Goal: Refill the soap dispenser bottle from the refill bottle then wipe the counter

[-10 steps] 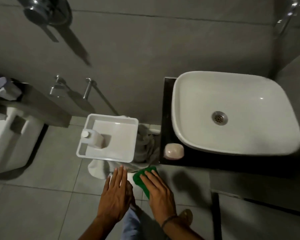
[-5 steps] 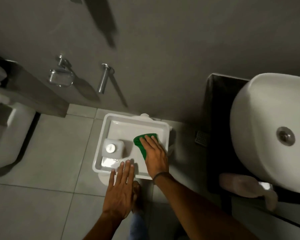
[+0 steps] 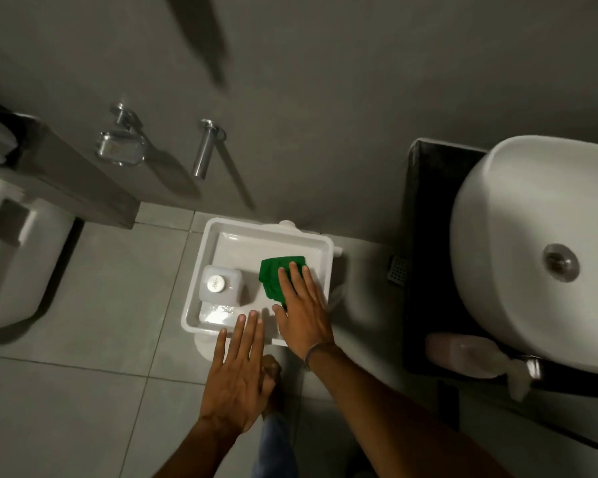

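Observation:
A white square tray top stands on a pedestal by the wall. On its left part stands a translucent refill bottle with a white cap. My right hand lies flat with straight fingers on a green cloth, pressing it onto the tray's right part. Fingers straight, my left hand hovers at the tray's near rim and holds nothing. A pink soap dispenser bottle lies on the dark counter in front of the white basin.
A toilet is at the left under a grey ledge. A chrome soap holder and a chrome bar stick out of the wall. A floor drain sits between tray and counter. My foot is below the tray.
My view swung left from the basin to the tray. My right hand carried the green cloth from in front of the tray onto its surface. My left hand reached the near rim.

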`<move>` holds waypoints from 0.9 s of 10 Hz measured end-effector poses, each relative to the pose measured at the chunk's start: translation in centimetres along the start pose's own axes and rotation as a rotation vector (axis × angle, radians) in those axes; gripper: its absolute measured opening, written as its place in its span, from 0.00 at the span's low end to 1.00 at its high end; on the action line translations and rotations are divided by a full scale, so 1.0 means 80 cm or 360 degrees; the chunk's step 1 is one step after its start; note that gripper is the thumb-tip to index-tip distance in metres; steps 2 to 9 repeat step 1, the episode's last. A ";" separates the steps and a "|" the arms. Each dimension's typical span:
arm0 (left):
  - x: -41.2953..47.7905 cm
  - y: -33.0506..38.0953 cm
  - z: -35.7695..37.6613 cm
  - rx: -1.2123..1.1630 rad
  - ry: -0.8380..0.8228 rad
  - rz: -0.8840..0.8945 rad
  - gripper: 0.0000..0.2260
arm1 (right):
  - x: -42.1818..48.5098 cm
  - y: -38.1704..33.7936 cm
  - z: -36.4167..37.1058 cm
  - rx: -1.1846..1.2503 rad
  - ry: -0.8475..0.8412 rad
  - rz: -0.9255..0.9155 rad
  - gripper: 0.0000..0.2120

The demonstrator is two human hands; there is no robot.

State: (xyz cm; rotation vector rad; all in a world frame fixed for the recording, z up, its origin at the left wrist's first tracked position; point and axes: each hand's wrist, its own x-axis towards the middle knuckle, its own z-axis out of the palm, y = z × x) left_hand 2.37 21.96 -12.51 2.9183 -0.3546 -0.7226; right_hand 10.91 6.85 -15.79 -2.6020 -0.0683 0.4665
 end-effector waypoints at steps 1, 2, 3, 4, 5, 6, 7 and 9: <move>-0.033 0.051 -0.032 -0.0139 0.0222 0.0033 0.34 | -0.071 -0.028 -0.083 0.0915 0.0361 0.0132 0.30; -0.033 0.051 -0.032 -0.0139 0.0222 0.0033 0.34 | -0.071 -0.028 -0.083 0.0915 0.0361 0.0132 0.30; -0.033 0.051 -0.032 -0.0139 0.0222 0.0033 0.34 | -0.071 -0.028 -0.083 0.0915 0.0361 0.0132 0.30; -0.033 0.051 -0.032 -0.0139 0.0222 0.0033 0.34 | -0.071 -0.028 -0.083 0.0915 0.0361 0.0132 0.30; -0.033 0.051 -0.032 -0.0139 0.0222 0.0033 0.34 | -0.071 -0.028 -0.083 0.0915 0.0361 0.0132 0.30; -0.033 0.051 -0.032 -0.0139 0.0222 0.0033 0.34 | -0.071 -0.028 -0.083 0.0915 0.0361 0.0132 0.30; -0.033 0.051 -0.032 -0.0139 0.0222 0.0033 0.34 | -0.071 -0.028 -0.083 0.0915 0.0361 0.0132 0.30; -0.033 0.051 -0.032 -0.0139 0.0222 0.0033 0.34 | -0.071 -0.028 -0.083 0.0915 0.0361 0.0132 0.30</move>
